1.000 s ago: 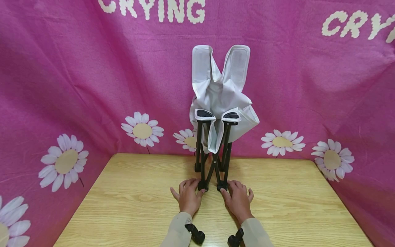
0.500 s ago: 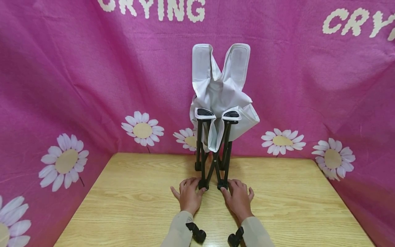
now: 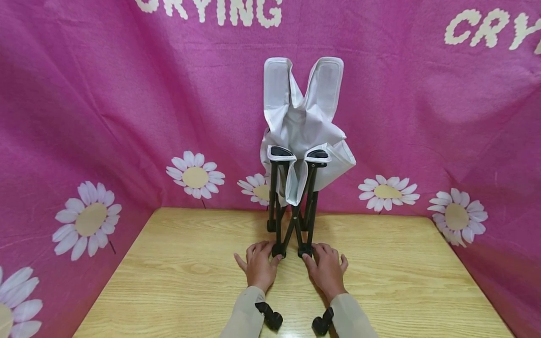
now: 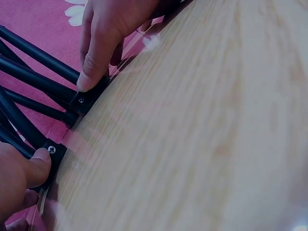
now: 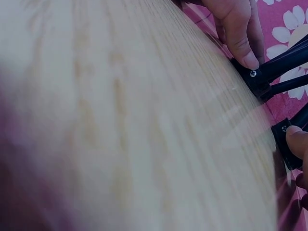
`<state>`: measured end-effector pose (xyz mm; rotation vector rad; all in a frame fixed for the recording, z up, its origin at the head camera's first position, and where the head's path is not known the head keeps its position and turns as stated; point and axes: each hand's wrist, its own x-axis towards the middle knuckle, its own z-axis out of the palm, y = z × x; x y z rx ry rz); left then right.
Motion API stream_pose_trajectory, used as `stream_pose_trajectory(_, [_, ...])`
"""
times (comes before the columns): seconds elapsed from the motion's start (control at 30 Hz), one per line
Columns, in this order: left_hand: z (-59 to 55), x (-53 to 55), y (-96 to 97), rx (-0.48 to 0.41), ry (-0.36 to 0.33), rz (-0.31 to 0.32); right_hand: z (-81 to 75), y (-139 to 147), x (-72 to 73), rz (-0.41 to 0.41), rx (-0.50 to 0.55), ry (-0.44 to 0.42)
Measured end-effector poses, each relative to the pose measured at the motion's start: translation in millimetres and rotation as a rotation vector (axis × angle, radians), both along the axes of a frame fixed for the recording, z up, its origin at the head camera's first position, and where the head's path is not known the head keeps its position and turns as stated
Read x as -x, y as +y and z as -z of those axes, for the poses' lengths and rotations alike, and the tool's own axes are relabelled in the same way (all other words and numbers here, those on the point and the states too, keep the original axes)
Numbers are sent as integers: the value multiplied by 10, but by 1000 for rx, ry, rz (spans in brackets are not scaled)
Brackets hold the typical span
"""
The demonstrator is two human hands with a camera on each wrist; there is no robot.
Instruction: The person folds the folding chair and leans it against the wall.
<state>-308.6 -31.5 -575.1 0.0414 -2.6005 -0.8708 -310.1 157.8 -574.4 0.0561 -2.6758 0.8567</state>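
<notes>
A small folding chair [image 3: 302,129] with white fabric and a black frame stands upright on the wooden table, its crossed legs [image 3: 294,218] drawn close together. My left hand [image 3: 259,267] pinches its front left foot [image 3: 278,251], thumb in front and fingers on the outer side. On the front right foot [image 3: 305,250], my right hand [image 3: 326,270] has a matching hold. Each thumb lies by a foot's screw: the left thumb [image 4: 40,161] in the left wrist view, the right thumb [image 5: 294,139] in the right wrist view. Fabric hides part of the frame.
The wooden table [image 3: 177,272] extends around the chair on both sides. Behind it and along the sides hangs a pink cloth [image 3: 127,117] printed with daisies and white letters. The chair's back legs [image 3: 271,225] stand near the table's far edge.
</notes>
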Motion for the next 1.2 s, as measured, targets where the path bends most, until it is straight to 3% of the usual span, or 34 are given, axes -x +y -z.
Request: stream_pose_trajectory(1.2, [-25, 72, 6, -13, -22, 2, 31, -6, 89, 12, 2, 8])
